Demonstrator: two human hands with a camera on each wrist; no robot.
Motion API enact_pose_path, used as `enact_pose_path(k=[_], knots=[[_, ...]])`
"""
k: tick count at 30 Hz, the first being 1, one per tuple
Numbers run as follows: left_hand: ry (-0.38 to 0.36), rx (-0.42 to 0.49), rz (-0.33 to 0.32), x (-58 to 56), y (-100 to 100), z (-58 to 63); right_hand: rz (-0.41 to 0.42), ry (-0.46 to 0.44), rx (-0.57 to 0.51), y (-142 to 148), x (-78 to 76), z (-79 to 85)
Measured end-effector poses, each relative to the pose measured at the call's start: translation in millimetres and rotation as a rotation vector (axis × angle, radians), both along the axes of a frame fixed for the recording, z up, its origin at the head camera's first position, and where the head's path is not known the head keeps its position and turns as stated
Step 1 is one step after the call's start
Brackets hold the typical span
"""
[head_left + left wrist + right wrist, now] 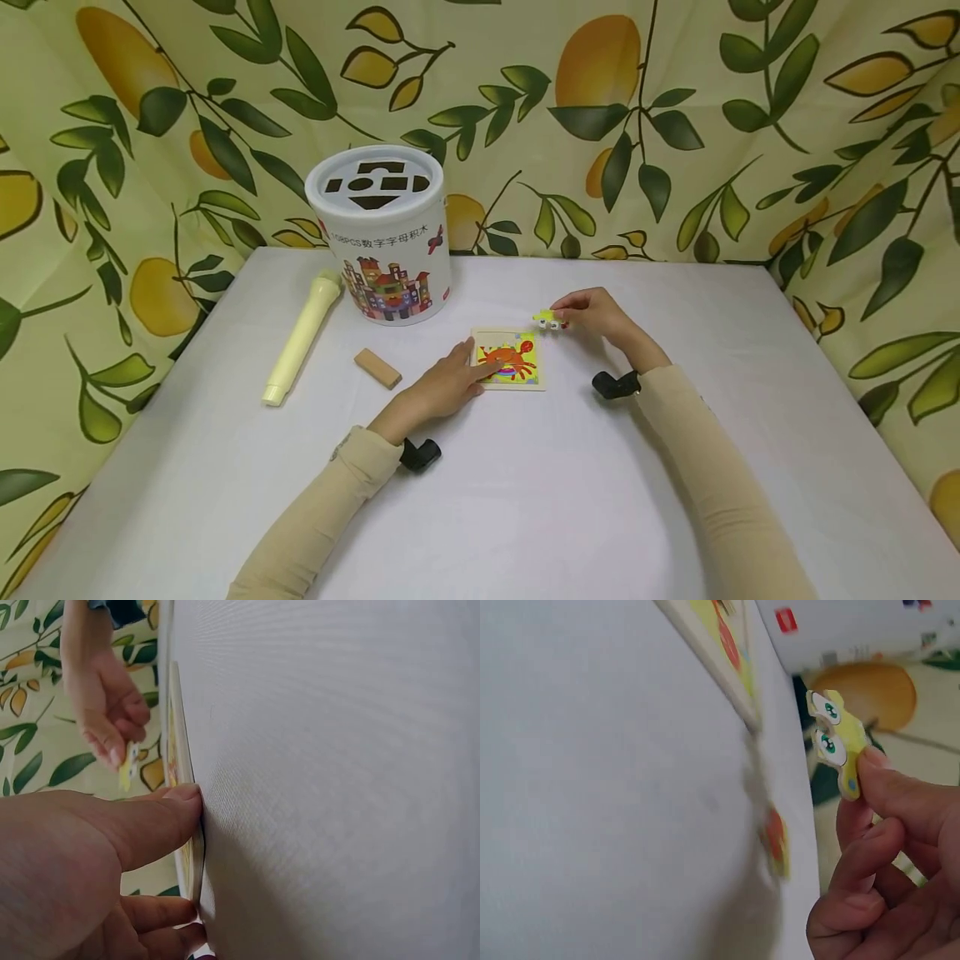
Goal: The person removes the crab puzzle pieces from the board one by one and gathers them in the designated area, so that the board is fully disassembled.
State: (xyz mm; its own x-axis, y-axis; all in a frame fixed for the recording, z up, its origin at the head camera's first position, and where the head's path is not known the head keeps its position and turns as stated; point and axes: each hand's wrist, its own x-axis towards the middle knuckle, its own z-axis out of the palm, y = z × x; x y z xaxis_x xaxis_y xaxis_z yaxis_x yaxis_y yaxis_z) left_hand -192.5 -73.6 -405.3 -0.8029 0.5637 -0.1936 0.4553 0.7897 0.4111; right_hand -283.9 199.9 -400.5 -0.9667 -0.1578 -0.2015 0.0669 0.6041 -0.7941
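Left of the crab puzzle [522,364]: bucket [390,242], wooden block [378,368], yellow rod [302,337].

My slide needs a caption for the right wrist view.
Right hand pinches a yellow puzzle piece with two printed eyes; the puzzle board lies on the white table.

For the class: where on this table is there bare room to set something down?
Bare patches on the white table: the near middle, between the sleeves; and the right side, beyond the right sleeve. Crowded: around the bucket, pale tube and wooden block, and around the puzzle board, left hand and right hand.
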Motion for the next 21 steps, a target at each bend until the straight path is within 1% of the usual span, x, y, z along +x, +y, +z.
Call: enact_pose_path(k=[4, 6, 9, 16, 18, 21], knots=[[0.004, 0.004, 0.002, 1.8, -2, 1.3, -0.032, 0.025, 0.033, 30, -3.9, 4.3], [0.013, 0.007, -0.002, 2.3, -2, 1.7, -0.047, 0.012, 0.052, 43, -5.5, 5.1], [0.033, 0.003, -0.018, 2.4, -3, 1.2, -0.062, -0.03, 0.076, 55, -6.9, 4.1], [0.05, 0.018, -0.036, 2.8, -2, 0.1, -0.111, -0.086, 0.131, 63, -10.1, -5.7], [0.053, 0.018, -0.039, 2.9, -3, 0.1, -0.121, -0.093, 0.136, 63, -12.1, -9.7], [0.054, 0.014, -0.04, 2.8, -2, 0.3, -0.12, -0.074, 0.148, 61, -14.0, -13.2]])
